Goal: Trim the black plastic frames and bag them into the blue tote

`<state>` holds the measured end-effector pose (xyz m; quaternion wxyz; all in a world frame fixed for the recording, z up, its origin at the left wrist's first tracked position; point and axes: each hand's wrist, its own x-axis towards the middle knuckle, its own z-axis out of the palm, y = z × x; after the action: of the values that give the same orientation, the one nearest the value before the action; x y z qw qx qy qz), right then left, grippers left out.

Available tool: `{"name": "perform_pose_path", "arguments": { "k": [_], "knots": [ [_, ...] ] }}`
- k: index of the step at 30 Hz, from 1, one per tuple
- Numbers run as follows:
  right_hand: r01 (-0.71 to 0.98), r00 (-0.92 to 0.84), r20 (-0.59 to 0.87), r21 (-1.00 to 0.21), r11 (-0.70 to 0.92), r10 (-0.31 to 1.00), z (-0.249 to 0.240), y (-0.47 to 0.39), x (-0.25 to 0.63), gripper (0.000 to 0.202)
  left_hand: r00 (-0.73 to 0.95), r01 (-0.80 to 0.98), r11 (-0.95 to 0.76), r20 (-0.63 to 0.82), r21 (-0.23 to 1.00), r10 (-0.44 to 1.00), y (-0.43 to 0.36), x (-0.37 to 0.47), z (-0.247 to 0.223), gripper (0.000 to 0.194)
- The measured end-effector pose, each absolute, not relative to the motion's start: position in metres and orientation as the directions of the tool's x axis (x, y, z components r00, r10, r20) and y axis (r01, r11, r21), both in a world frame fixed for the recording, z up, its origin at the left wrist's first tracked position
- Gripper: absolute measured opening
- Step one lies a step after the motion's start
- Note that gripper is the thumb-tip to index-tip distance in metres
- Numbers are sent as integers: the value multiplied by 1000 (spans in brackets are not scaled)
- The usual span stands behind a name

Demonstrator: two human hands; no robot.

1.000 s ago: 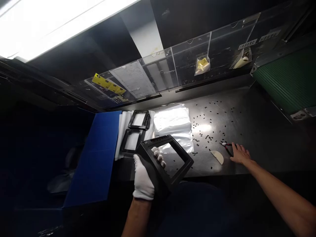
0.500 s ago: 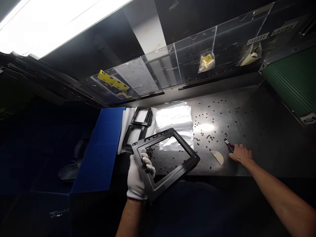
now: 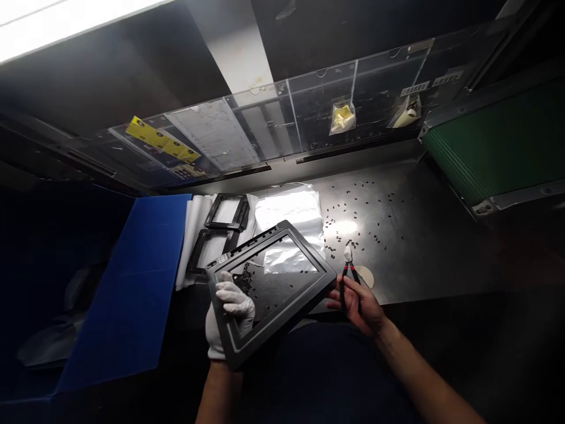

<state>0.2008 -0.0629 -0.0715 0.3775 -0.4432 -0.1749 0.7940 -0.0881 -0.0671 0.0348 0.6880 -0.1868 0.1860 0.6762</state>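
Note:
A black rectangular plastic frame (image 3: 304, 303) is tilted above the table's front edge. My left hand (image 3: 232, 312), in a white glove, grips its left side, with fingers wrapped through the opening. At the frame's right corner my bare right hand (image 3: 359, 306) holds cutting pliers (image 3: 348, 265) with black and red handles, their jaws pointing up and away from me. Partly behind the pliers lies a pale round piece (image 3: 366, 275). Small black bits (image 3: 377, 238) are scattered over the metal table, and a pile of them (image 3: 246, 280) shows through the frame's opening.
Two more black frames (image 3: 227, 212) rest on white wrapping at the back left, beside a blue panel (image 3: 128, 288). Silvery sheeting (image 3: 289, 209) lies mid-table. A green ribbed conveyor (image 3: 498, 147) stands at the right. Clear pockets (image 3: 322, 106) line the back wall.
My right hand has lifted the pliers off the table and brought them left, beside the frame. The view has shifted to the right. My left hand still grips the frame.

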Motion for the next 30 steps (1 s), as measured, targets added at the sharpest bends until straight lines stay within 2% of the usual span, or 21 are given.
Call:
{"name": "perform_pose_path", "arguments": {
  "k": [3,7,11,15,19,23,30],
  "knots": [
    [-520,-347,-521,-585,-622,780,-49,-62,189,42,-5,-999,19,-515,42,857,-67,-94,24,37],
    [-492,-350,-498,-623,-608,794,-37,-50,200,47,7,-995,59,-527,82,850,-68,-100,10,38],
    [-341,-341,-510,-716,-609,790,-31,-35,210,53,30,-974,144,-527,176,849,-69,-108,-7,36],
    [-136,-332,-535,-788,-601,777,-22,-16,210,60,69,-964,186,-494,192,867,-66,-116,-26,39],
    [21,-315,-540,-826,-563,781,-15,8,204,63,148,-942,268,-465,204,873,-60,-117,-31,64],
    [106,-283,-528,-847,-521,801,-16,30,196,67,233,-907,353,-428,227,873,-58,-110,-23,89],
    [126,-260,-478,-878,-461,839,-20,38,189,54,362,-833,477,-378,279,852,-61,-104,-14,101]
  ]
}}
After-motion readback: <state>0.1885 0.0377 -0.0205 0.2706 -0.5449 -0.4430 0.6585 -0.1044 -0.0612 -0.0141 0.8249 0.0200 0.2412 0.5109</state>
